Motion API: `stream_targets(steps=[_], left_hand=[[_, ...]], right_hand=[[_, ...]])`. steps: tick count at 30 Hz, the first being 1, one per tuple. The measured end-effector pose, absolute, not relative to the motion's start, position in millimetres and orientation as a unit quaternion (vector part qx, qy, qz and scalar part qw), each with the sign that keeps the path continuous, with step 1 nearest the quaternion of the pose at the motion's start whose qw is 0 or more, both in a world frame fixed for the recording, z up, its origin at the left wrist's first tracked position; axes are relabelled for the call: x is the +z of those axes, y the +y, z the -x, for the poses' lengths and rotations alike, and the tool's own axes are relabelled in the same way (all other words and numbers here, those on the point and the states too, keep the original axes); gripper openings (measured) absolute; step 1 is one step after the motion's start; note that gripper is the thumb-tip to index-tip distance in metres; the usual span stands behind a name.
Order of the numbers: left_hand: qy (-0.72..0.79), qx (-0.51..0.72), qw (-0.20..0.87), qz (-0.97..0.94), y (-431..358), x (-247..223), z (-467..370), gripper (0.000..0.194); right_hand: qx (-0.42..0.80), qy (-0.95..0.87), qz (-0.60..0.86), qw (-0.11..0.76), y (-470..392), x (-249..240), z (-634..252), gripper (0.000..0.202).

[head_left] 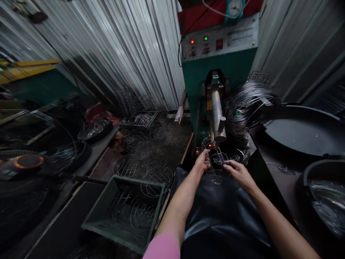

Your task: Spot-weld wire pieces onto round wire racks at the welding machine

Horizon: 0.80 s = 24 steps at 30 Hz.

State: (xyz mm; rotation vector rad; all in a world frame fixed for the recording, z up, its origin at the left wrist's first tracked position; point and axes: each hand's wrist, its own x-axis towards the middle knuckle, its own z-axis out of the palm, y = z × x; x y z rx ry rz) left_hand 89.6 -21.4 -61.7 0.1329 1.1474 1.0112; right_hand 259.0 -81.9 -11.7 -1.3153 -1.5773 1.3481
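Under the metal arm (217,111) of a green machine (219,63), a small frame of thin wire (215,162) is held between my two hands. My left hand (202,160) has its fingers closed on the frame's left side. On the right side my right hand (237,170) pinches the same frame between thumb and fingers. The frame's top reaches close to the lower tip of the machine's arm; whether they touch I cannot tell. A small orange glow shows beside that tip.
A green crate (94,216) with wire pieces stands at the lower left, wire frames (137,144) lying behind it. Right of the machine hangs a wire coil (249,104), near a large round tray (299,135) and a dark tub (307,176). A black apron (221,216) covers my lap.
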Motion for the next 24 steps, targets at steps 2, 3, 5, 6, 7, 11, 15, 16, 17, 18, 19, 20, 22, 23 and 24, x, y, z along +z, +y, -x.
stream_targets(steps=[2, 3, 5, 6, 7, 11, 15, 16, 17, 18, 19, 20, 22, 23, 24], left_hand=[[0.518, 0.434, 0.733, -0.076, -24.5, -62.9, -87.1, 0.042], [0.519, 0.427, 0.734, -0.099, -28.9, -64.6, -84.3, 0.047], [0.543, 0.452, 0.68, -0.197, -43.5, -70.6, -76.4, 0.052], [0.563, 0.474, 0.616, -0.279, -52.5, -74.5, -71.7, 0.053], [0.579, 0.491, 0.526, -0.383, -61.4, -78.6, -66.9, 0.054], [0.53, 0.398, 0.149, -0.734, -78.6, -93.5, -55.4, 0.07], [0.479, 0.356, 0.023, -0.802, -63.6, -104.1, -60.2, 0.061], [0.47, 0.362, 0.03, -0.805, -59.3, -106.1, -62.4, 0.058], [0.463, 0.373, 0.041, -0.803, -56.0, -107.6, -64.3, 0.056], [0.46, 0.387, 0.054, -0.797, -54.0, -108.8, -66.0, 0.055], [0.459, 0.402, 0.068, -0.79, -53.1, -109.5, -67.4, 0.056], [0.46, 0.417, 0.08, -0.78, -53.1, -109.7, -68.6, 0.058], [0.466, 0.443, 0.101, -0.759, -54.5, -108.5, -70.3, 0.062], [0.47, 0.454, 0.112, -0.748, -55.3, -107.2, -70.9, 0.063], [0.476, 0.463, 0.125, -0.738, -55.9, -105.5, -71.5, 0.063]], right_hand=[[0.519, -0.604, 0.5, 0.34, -82.0, -14.6, -261.5, 0.042], [0.522, -0.603, 0.499, 0.34, -83.2, -17.2, -263.9, 0.042], [0.529, -0.603, 0.499, 0.328, -87.5, -23.5, -269.3, 0.043], [0.532, -0.605, 0.5, 0.319, -90.3, -26.6, -271.6, 0.043], [0.535, -0.606, 0.501, 0.311, -93.1, -29.2, -273.2, 0.042], [0.533, -0.601, 0.503, 0.319, -101.6, -32.3, -271.1, 0.041], [0.503, -0.594, 0.514, 0.359, -102.9, -25.0, -264.6, 0.042], [0.497, -0.594, 0.516, 0.364, -101.9, -21.9, -263.8, 0.043], [0.493, -0.595, 0.518, 0.367, -100.4, -18.4, -263.5, 0.043], [0.491, -0.596, 0.518, 0.369, -98.3, -14.8, -263.4, 0.043], [0.49, -0.598, 0.516, 0.37, -95.9, -11.1, -263.5, 0.043], [0.488, -0.6, 0.513, 0.371, -93.1, -7.5, -263.4, 0.042], [0.485, -0.604, 0.509, 0.375, -86.8, -1.1, -262.6, 0.041], [0.483, -0.606, 0.509, 0.375, -83.5, 1.5, -261.6, 0.04], [0.481, -0.609, 0.51, 0.373, -80.1, 3.6, -260.3, 0.04]])
